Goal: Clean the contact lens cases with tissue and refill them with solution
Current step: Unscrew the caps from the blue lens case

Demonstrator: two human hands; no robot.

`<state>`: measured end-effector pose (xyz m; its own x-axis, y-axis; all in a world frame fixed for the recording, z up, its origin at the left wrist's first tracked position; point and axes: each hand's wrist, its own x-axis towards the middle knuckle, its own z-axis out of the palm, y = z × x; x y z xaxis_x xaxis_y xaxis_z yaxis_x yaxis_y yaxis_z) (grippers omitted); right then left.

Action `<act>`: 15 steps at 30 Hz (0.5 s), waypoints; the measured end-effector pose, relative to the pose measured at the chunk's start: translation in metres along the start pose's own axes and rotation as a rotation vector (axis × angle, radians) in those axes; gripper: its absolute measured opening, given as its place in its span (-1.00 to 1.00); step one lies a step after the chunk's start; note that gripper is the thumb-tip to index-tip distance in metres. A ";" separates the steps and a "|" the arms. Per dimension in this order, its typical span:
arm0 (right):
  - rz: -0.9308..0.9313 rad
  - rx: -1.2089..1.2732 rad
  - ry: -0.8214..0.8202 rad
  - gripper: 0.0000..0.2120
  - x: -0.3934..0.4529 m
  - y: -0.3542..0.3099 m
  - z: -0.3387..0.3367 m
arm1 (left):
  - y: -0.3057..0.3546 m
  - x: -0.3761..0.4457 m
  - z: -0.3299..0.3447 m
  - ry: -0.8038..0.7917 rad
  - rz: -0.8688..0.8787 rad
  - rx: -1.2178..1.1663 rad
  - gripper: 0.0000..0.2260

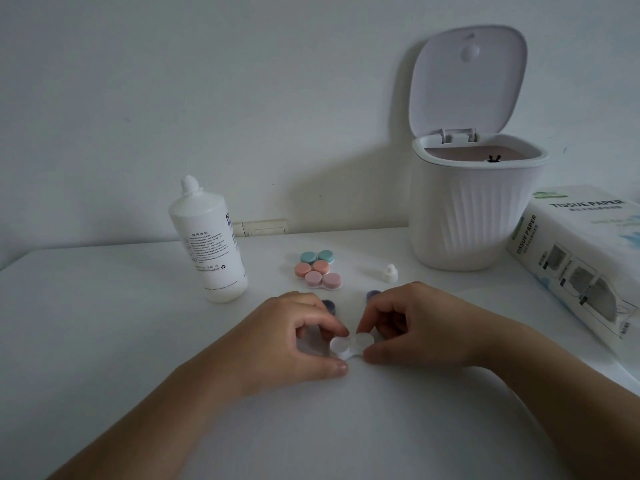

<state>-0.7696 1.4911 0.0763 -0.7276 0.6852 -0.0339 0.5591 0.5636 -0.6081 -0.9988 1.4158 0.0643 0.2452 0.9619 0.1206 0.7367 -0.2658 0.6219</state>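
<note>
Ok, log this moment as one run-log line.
left hand: grips white lens case | right hand: grips same case | two dark caps off | solution bottle uncapped | bin open

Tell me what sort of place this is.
Probably a home desk or dresser top against a wall, set up for contact lens care: a solution bottle, a small desktop bin with its lid up, a tissue paper pack, and a wall socket behind.

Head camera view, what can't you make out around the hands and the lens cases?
- Dark caps and: mostly hidden behind the left hand and right hand.
- White lens case: wells' contents unreadable, fingers cover its ends.
- Tissue pack: cut off by the right edge.
- Solution bottle label: too small.
</note>
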 end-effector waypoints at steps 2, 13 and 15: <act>-0.003 -0.008 0.002 -0.81 0.000 0.000 0.000 | 0.001 0.001 0.001 0.012 -0.019 -0.004 -0.74; -0.018 -0.015 0.007 -0.79 0.000 0.004 0.000 | 0.000 0.001 0.003 0.025 -0.058 -0.064 -0.81; -0.016 0.000 0.003 -0.75 0.000 0.004 0.000 | 0.000 0.001 0.003 0.029 -0.056 -0.066 -0.82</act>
<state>-0.7672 1.4934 0.0740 -0.7351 0.6776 -0.0213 0.5473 0.5746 -0.6085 -0.9965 1.4169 0.0621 0.1856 0.9769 0.1058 0.7056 -0.2074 0.6776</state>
